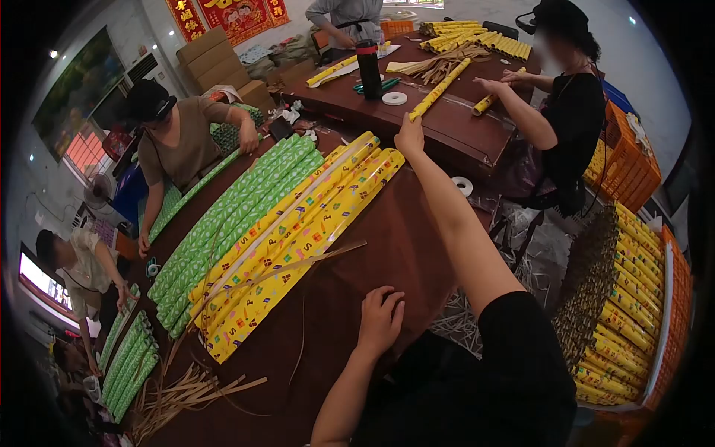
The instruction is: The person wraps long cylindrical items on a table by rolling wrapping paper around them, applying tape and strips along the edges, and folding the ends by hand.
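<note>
My right hand (410,135) reaches forward to the far table, its fingers closed round the near end of a thin yellow patterned roll (441,91). My left hand (382,319) rests on the brown table (357,279) with nothing in it, its fingers apart and slightly curled. Left of it lie yellow patterned sheets and rolls (298,249), with a thin brown strip (313,261) across them. Green patterned rolls (238,216) lie beside the yellow ones, further left.
Co-workers sit at the left (182,138) and far right (570,112); another stands at the back. A black bottle (368,71) and white tape roll (395,98) stand on the far table (342,100). Loose strips (190,395) lie lower left. A crate of yellow rolls (674,313) is right.
</note>
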Demonstrator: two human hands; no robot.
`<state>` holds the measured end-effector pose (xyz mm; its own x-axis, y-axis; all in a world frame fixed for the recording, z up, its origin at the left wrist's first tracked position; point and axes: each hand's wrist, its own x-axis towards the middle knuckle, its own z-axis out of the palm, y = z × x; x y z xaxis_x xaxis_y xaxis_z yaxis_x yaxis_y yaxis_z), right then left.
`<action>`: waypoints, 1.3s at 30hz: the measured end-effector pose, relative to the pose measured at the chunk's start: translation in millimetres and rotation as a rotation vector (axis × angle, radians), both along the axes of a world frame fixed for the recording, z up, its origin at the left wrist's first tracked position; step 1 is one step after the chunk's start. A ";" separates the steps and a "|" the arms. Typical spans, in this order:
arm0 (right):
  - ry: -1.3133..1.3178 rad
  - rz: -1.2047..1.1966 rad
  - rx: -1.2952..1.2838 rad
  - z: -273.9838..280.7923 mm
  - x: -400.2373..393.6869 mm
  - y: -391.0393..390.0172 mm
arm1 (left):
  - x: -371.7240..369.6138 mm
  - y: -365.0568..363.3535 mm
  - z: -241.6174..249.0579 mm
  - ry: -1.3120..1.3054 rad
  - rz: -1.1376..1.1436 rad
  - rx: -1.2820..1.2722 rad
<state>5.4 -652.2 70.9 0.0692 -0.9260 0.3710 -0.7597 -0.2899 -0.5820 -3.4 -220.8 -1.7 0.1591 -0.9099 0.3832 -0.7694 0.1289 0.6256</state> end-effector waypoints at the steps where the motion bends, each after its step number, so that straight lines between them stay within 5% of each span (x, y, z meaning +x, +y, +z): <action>1: 0.025 -0.059 -0.165 -4.8 0.9 7.2 | -0.1 -0.7 0.8 -0.018 -0.001 -0.012; 3: 0.032 -0.074 -0.406 -16.3 8.4 18.0 | -1.1 0.1 0.5 -0.019 0.035 -0.012; 8: -0.356 0.585 -0.258 -30.4 23.1 103.7 | 1.0 -0.9 -4.8 0.006 0.001 -0.037; 12: -0.383 0.820 -0.386 -35.6 21.2 190.9 | 3.6 -2.4 -8.5 0.031 0.012 -0.041; 16: -0.259 0.798 -0.137 -53.3 14.8 238.3 | 10.4 -2.6 -10.7 0.188 0.006 -0.104; 18: 0.105 0.728 -0.026 -62.8 14.6 242.7 | 21.3 1.8 -4.1 0.158 0.098 -0.129; 21: 0.018 0.687 -0.321 -83.8 20.6 245.5 | 45.5 10.0 -1.2 -0.146 0.459 -0.062; 25: 0.166 0.807 -0.264 -73.2 15.6 249.3 | 54.5 36.1 13.5 -0.395 0.710 -0.012; 28: 0.160 1.134 -0.310 -69.3 -2.8 264.9 | 70.4 57.4 15.9 -0.433 0.698 0.033; 33: 0.135 1.309 -0.478 -44.8 -18.0 317.0 | 95.3 89.5 24.5 -0.473 0.612 -0.007; 35: 0.084 1.632 -0.425 -18.3 -25.6 347.5 | 104.0 107.3 28.9 -0.635 0.527 0.099; 38: 0.070 1.652 -0.492 -11.7 -27.5 364.7 | 132.9 148.0 15.2 -0.896 0.570 0.023; 39: 0.093 1.633 -0.508 -11.2 -25.8 366.4 | 138.5 161.7 25.9 -0.943 0.578 -0.173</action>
<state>-20.4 -285.7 59.7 0.7884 0.3231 0.5235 0.4671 -0.8682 -0.1676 135.2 -59.1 24.3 0.1204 -0.7159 0.6878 -0.8987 -0.3730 -0.2309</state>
